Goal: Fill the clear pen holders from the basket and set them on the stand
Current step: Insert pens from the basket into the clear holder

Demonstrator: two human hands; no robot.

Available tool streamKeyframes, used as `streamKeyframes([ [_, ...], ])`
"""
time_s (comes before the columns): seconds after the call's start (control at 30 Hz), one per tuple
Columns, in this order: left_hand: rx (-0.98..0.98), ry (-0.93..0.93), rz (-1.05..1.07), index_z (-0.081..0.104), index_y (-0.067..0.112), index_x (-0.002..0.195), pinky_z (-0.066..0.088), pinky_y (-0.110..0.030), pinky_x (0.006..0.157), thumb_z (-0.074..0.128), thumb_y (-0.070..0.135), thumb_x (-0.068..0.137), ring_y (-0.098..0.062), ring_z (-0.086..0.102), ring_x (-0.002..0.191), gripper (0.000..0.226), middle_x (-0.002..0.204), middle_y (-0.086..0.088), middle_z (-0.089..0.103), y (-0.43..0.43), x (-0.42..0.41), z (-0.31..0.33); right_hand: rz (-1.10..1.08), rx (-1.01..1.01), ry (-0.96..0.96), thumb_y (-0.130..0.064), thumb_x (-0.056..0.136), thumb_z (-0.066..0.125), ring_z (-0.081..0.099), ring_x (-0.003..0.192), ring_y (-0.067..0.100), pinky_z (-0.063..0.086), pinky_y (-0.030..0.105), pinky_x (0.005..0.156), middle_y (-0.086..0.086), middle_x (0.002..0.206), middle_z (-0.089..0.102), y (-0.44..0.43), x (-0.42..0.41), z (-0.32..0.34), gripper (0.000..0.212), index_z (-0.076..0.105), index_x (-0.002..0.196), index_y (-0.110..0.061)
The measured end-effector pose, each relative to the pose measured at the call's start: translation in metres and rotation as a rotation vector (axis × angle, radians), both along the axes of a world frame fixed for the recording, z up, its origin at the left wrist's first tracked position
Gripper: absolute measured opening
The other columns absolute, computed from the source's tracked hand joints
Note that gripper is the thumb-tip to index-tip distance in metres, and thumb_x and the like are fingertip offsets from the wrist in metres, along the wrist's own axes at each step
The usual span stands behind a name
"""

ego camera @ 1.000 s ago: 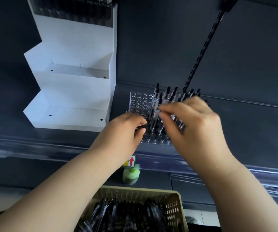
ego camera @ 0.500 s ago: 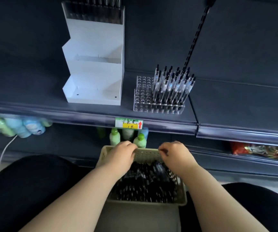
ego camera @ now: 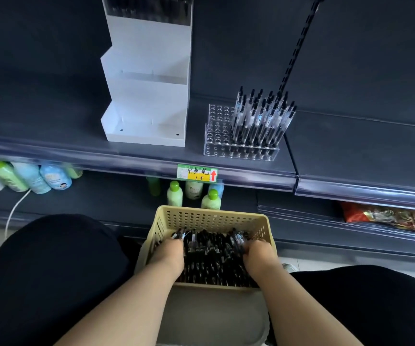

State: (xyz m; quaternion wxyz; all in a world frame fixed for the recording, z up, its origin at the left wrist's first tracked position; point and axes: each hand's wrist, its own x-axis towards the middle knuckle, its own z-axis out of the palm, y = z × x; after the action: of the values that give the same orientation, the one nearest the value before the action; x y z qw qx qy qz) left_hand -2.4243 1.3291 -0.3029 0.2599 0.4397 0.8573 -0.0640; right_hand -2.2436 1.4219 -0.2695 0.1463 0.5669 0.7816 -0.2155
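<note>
We had two hands in the one basket — the left hand clenched around a few pens by its left wall, the right hand gripping more by its right wall. Beyond the basket stood one part-filled clear pen holder, one white stand beyond-left, and one shelf label reading "中性笔 1.5".
</note>
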Motion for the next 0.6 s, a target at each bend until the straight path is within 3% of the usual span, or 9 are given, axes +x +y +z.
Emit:
streamKeyframes([
  [0.1,-0.012,0.029,0.039,0.053,0.016,0.126,0.038,-0.031,0.099,0.043,0.008,0.094,-0.027,0.051,0.120,0.034,0.126,-0.007,0.056,0.006,-0.001,-0.004,-0.012,0.011,-0.035,-0.007,0.090,0.049,0.058,0.104,0.021,0.048,0.025,0.082,0.008,0.118,0.056,0.004,-0.005,-0.005,0.026,0.062,0.112,-0.012],
  [0.3,0.003,-0.087,0.218,0.054,0.015,0.122,0.047,-0.034,0.089,0.044,0.017,0.095,-0.026,0.058,0.108,0.029,0.119,-0.007,0.060,0.020,-0.005,-0.012,-0.094,0.004,-0.045,-0.009,0.090,0.049,0.059,0.102,0.025,0.051,0.033,0.079,0.008,0.119,0.055,0.015,-0.015,-0.018,0.027,0.055,0.116,-0.013],
  [0.47,0.056,-0.156,0.263,0.061,0.015,0.115,0.050,-0.031,0.078,0.051,0.025,0.093,-0.025,0.062,0.098,0.026,0.110,-0.005,0.064,0.030,-0.003,-0.011,-0.116,-0.007,-0.058,0.000,0.089,0.044,0.061,0.100,0.027,0.052,0.036,0.081,0.011,0.114,0.060,0.021,-0.019,-0.028,0.031,0.053,0.117,-0.009],
  [0.6,0.043,-0.224,0.315,0.065,0.006,0.103,0.043,-0.027,0.064,0.050,0.027,0.092,-0.028,0.064,0.090,0.028,0.099,-0.013,0.068,0.030,-0.004,-0.005,-0.104,-0.014,-0.020,-0.008,0.089,0.046,0.060,0.102,0.029,0.052,0.036,0.081,0.011,0.118,0.058,0.022,-0.021,-0.025,0.033,0.047,0.122,-0.007],
])
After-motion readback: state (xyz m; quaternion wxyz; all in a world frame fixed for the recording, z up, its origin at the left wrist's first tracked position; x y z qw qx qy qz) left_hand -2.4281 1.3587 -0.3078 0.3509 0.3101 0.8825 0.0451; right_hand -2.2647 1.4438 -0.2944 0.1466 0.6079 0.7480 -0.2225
